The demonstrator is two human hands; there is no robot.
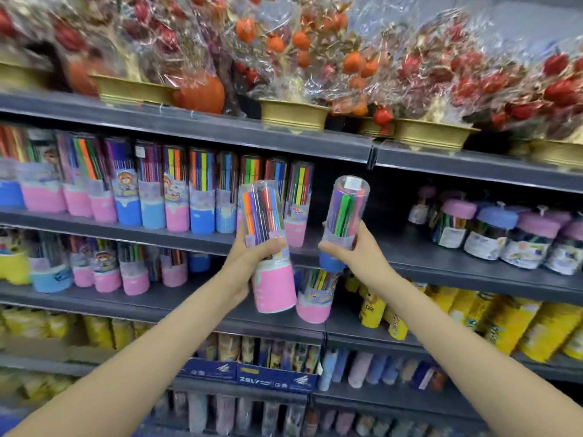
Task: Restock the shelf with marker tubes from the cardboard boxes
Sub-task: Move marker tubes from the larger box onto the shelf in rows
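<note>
My left hand [252, 257] grips a clear marker tube with a pink base [268, 247], held upright in front of the shelf. In my right hand [356, 250] is a second marker tube with a blue base [342, 222], tilted slightly left. Both tubes hover before the grey shelf [394, 247], at a gap to the right of a row of marker tubes [151, 190]. Below that, a lower shelf holds more marker tubes [104, 266]. No cardboard box shows in this view.
Wrapped artificial fruit trees in gold pots [293, 115] fill the top shelf. Squat jars with pink and blue lids [504, 234] stand at the right of the same shelf. Yellow tubes [504, 323] and blue boxes [274, 375] sit on lower shelves.
</note>
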